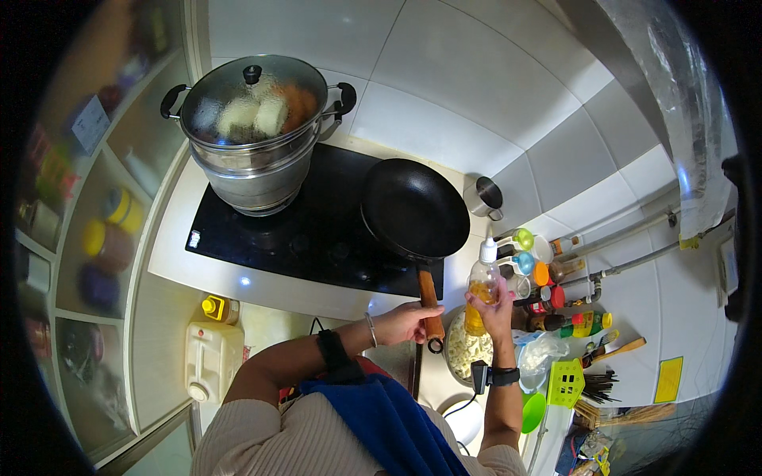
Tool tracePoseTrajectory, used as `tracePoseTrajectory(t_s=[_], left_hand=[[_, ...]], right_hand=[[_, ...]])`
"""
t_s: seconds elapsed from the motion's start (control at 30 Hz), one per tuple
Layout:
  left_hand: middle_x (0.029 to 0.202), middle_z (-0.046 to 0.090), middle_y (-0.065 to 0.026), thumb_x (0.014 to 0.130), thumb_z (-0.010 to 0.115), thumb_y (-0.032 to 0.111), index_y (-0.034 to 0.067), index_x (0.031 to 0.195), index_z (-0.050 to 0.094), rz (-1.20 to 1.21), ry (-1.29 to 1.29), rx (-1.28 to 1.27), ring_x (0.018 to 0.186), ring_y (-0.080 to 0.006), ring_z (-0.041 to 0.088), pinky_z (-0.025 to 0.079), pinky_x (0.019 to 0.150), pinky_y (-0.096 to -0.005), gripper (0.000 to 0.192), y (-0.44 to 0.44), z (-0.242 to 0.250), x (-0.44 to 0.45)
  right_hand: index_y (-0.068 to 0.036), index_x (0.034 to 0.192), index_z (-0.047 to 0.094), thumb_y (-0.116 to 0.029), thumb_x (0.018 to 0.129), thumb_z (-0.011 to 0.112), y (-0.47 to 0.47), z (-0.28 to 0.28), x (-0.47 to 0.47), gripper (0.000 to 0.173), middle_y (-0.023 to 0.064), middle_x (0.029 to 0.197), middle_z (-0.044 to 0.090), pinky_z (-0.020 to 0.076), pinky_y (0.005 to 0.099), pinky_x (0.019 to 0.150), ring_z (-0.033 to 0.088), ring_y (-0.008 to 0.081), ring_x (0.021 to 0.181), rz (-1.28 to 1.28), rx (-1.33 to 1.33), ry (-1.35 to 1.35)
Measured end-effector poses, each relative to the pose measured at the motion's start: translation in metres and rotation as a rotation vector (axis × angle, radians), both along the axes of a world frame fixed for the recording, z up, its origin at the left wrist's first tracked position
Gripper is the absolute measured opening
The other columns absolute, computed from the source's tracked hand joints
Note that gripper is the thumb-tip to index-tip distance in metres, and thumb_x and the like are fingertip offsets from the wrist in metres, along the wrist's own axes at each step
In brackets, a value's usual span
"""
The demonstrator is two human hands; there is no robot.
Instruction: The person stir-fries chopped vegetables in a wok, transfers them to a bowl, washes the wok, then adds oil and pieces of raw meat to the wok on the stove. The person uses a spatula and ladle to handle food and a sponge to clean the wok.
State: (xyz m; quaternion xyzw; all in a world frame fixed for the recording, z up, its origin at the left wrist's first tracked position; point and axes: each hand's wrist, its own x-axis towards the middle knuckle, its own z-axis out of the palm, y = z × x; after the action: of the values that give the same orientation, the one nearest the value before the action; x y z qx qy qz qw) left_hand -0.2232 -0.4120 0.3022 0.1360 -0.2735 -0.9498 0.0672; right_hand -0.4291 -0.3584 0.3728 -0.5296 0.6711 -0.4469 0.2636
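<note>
A black frying pan [415, 208] with a wooden handle [428, 297] sits on the right part of the black cooktop [286, 250]. My left hand [411, 323] is at the handle, its thumb over the wood. My right hand [495, 304] grips a clear squeeze bottle [481, 276] of yellow liquid, white nozzle up, to the right of the pan. Beneath the bottle stands a bowl of pale chopped pieces [467, 354], partly hidden by the bottle and hand. No food shows in the pan.
A steamer pot [256, 160] with a fogged glass lid stands on the left of the cooktop. A metal cup [483, 196] is in the back corner. Seasoning jars [540, 273] and bottles line the right wall, near a green utensil holder [564, 382]. A plastic jug [214, 360] stands lower left.
</note>
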Motion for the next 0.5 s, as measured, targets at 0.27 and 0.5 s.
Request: tracePoseTrajectory(t_s=[0.27,0.5], left_hand=[[0.096,0.064,-0.0113,0.095,0.045,0.031,0.005,0.104,0.053,-0.108,0.182,0.077,0.075,-0.0143,0.062,0.046,0.058,-0.0244,0.029,-0.010,0.005,0.006],[0.100,0.063,-0.0163,0.094,0.047,0.022,0.003,0.105,0.053,-0.144,0.234,0.180,0.073,-0.0145,0.062,0.050,0.064,-0.0264,0.024,-0.013,-0.004,0.005]], right_hand=[[-0.001,0.114,0.047,0.003,0.071,0.071,0.020,-0.003,-0.009,0.050,0.0057,0.097,0.060,0.0478,0.0277,0.078,0.059,0.0141,0.087,-0.065,-0.042,-0.074],[-0.001,0.115,0.047,0.004,0.071,0.071,0.029,-0.007,-0.016,0.051,0.0053,0.096,0.060,0.0477,0.0278,0.078,0.059,0.0140,0.087,-0.075,-0.071,-0.057]])
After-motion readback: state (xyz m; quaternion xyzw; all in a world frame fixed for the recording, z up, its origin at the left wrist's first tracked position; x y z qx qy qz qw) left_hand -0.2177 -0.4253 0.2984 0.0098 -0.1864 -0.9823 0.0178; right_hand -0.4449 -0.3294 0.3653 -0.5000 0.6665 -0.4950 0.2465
